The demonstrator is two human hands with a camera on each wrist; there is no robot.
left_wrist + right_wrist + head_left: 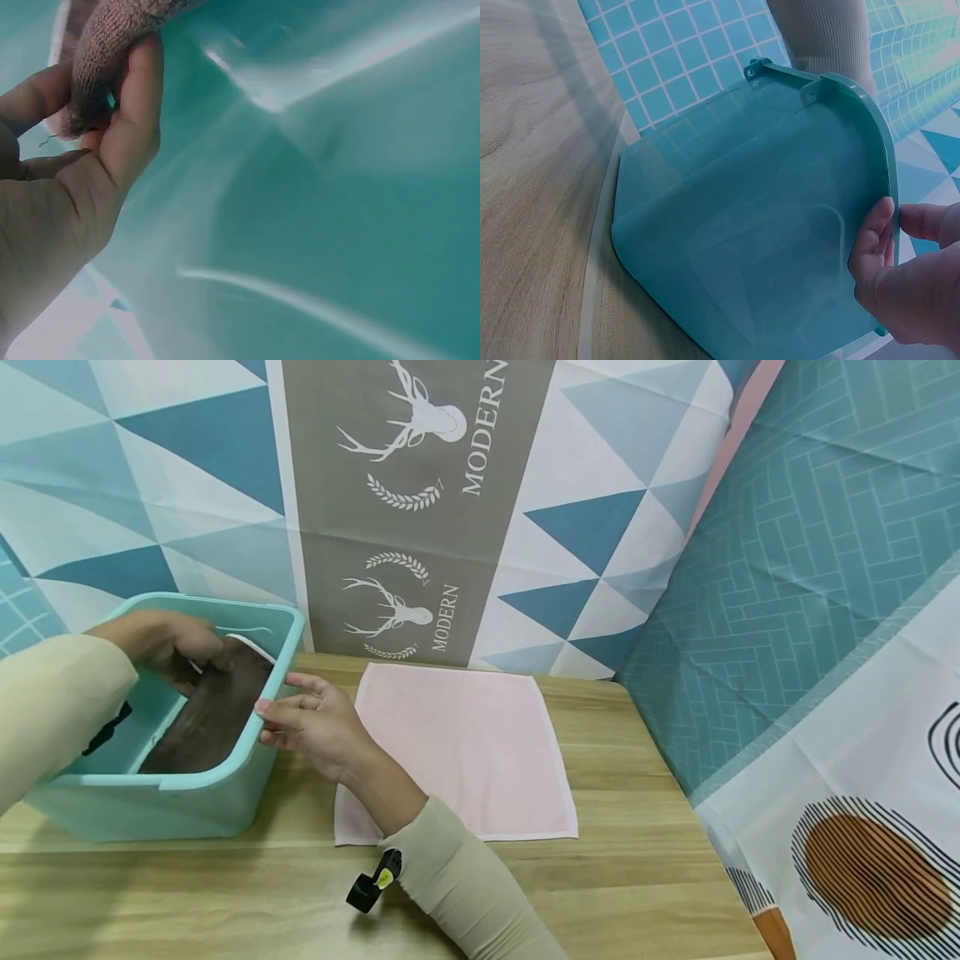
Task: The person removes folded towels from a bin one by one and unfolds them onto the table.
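Note:
A light teal plastic bin [157, 814] stands at the left of the table. My left hand [176, 639] reaches down into it and pinches the edge of a brown towel [213, 718], whose terry weave shows in the left wrist view. The towel lies against the bin's right inner side and has a pale border. My right hand [322, 731] grips the bin's right rim [891, 169], with the thumb on one side and the fingers on the other. The sleeve and left forearm hide part of the bin's interior.
A pale pink towel [457, 752] lies flat on the wooden table [615, 893], right of the bin. Patterned cloth [600, 460] hangs behind the table, and more hangs along its right side. A black wrist camera [367, 889] juts from the right sleeve.

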